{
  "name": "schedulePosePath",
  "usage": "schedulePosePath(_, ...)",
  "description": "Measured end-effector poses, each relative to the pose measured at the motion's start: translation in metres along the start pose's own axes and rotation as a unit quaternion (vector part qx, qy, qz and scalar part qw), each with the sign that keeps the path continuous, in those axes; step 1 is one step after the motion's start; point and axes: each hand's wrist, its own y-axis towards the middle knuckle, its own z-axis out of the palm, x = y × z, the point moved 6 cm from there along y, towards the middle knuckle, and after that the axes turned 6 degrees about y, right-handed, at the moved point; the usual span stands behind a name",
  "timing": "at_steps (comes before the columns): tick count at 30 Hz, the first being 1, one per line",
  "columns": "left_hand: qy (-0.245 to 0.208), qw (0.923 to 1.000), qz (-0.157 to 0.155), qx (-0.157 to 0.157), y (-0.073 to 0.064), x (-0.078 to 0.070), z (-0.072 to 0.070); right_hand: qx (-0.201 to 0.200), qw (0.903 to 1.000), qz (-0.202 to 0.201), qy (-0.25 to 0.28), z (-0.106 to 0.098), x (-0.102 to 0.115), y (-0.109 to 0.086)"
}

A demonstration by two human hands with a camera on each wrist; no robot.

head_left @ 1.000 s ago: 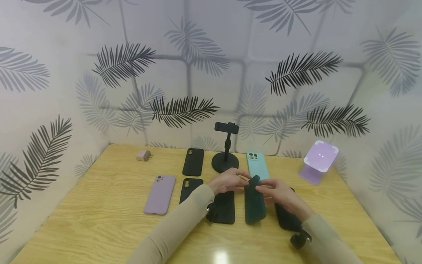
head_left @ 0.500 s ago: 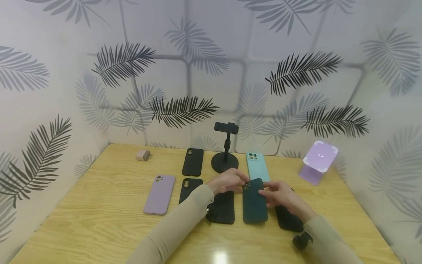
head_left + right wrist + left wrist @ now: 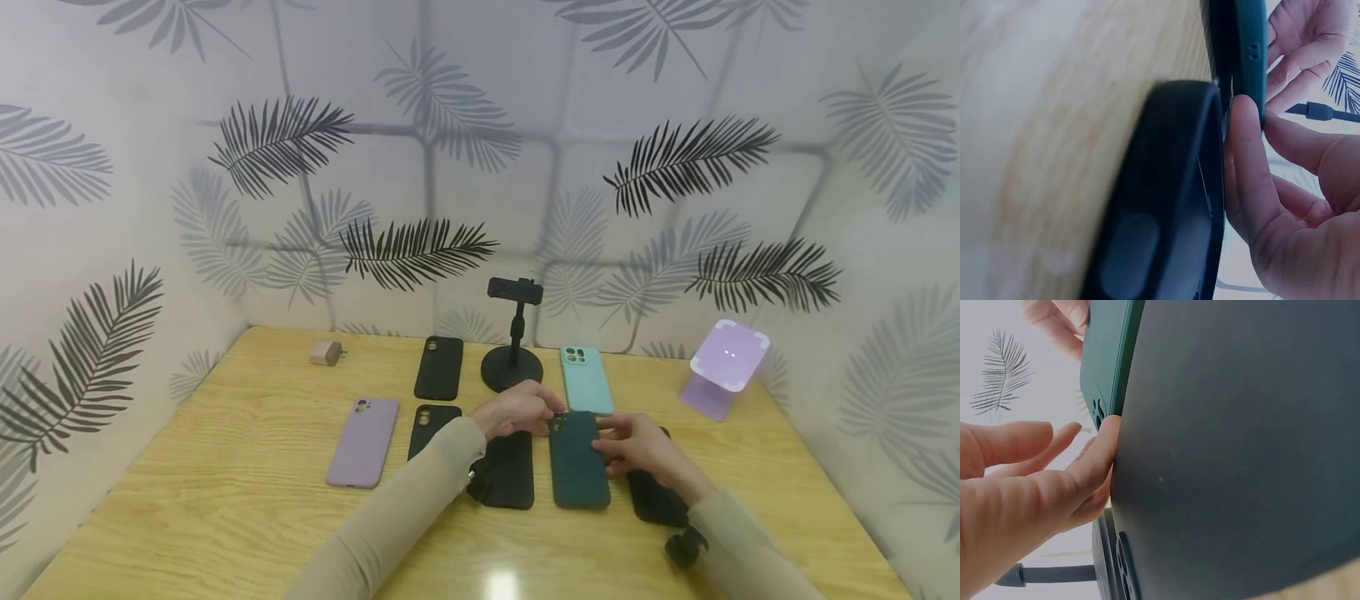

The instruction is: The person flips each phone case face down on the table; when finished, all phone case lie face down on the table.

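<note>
A dark green phone case (image 3: 580, 467) lies low over the wooden table, back up, its camera cutouts at the far end. My right hand (image 3: 641, 446) pinches its right edge between thumb and fingers, as the right wrist view confirms. At its far left corner, the fingertips of my left hand (image 3: 517, 410) touch it; the left thumb (image 3: 1019, 440) stands apart from the case. Below the left hand is a black phone case (image 3: 512, 475), partly covered by that hand and wrist. Another black case (image 3: 1166, 137) lies under the right hand, its hollow side showing in the right wrist view.
Behind are a light blue case (image 3: 588, 383) and a black phone stand (image 3: 513, 367). Two black cases (image 3: 439, 369) and a purple case (image 3: 363, 443) lie left. A pink charger plug (image 3: 326, 353) sits far left, a purple stand (image 3: 730, 358) far right.
The dark green case has turned from tilted on edge to nearly flat, back up, shifting slightly left. My right hand has lowered a little with it; the left has barely moved.
</note>
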Motion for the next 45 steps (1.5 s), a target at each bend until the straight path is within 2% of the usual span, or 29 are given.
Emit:
schedulePosePath(10, 0.029, 0.9995, -0.007, -0.006, -0.004, -0.004, -0.003, 0.003, 0.9994, -0.013, -0.032, 0.001, 0.006, -0.003)
schedulePosePath(20, 0.028, 0.9995, 0.002, -0.013, -0.007, -0.006, -0.003, 0.010, 0.9994, -0.022, -0.024, -0.002, 0.007, -0.005)
schedulePosePath(26, 0.058, 0.9969, 0.030, -0.043, -0.009, -0.013, -0.006, 0.023, 0.9984, -0.051, -0.007, -0.012, 0.004, -0.007)
schedulePosePath(29, 0.046, 0.9963, 0.042, -0.060, -0.007, -0.016, -0.005, 0.027, 0.9977, -0.063, 0.000, -0.020, 0.002, -0.010)
schedulePosePath(34, 0.005, 0.9966, 0.049, -0.066, -0.005, -0.017, 0.004, 0.012, 0.9977, -0.062, -0.025, -0.039, -0.003, -0.015)
schedulePosePath(39, 0.004, 0.9967, 0.054, -0.060, -0.003, -0.018, 0.019, -0.023, 0.9941, -0.076, -0.074, -0.059, -0.010, -0.027)
schedulePosePath(45, -0.013, 0.9977, 0.052, -0.040, 0.002, -0.021, 0.041, -0.044, 0.9917, -0.079, -0.092, -0.077, -0.019, -0.037)
